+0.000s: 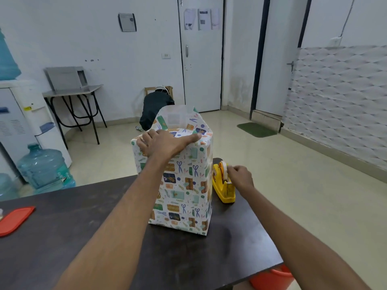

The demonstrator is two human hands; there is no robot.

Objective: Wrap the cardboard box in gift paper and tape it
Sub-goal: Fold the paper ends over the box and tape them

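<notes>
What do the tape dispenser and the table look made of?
The tape dispenser looks like glossy yellow plastic, smooth and moulded. The table looks like dark wood or laminate, matte with scuffs; I cannot tell which.

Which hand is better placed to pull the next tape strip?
Right: the right hand pinches at the yellow plastic tape dispenser; the left hand presses folded paper onto the tall gift-wrapped box.

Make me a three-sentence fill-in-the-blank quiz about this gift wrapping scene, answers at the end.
The left hand rests on the ___ of the tall box wrapped in patterned gift paper.
The right hand pinches tape at the ___ plastic tape dispenser.
The flat red plastic lid lies at the dark table's ___ edge.
Answers: top, yellow, left.
</notes>
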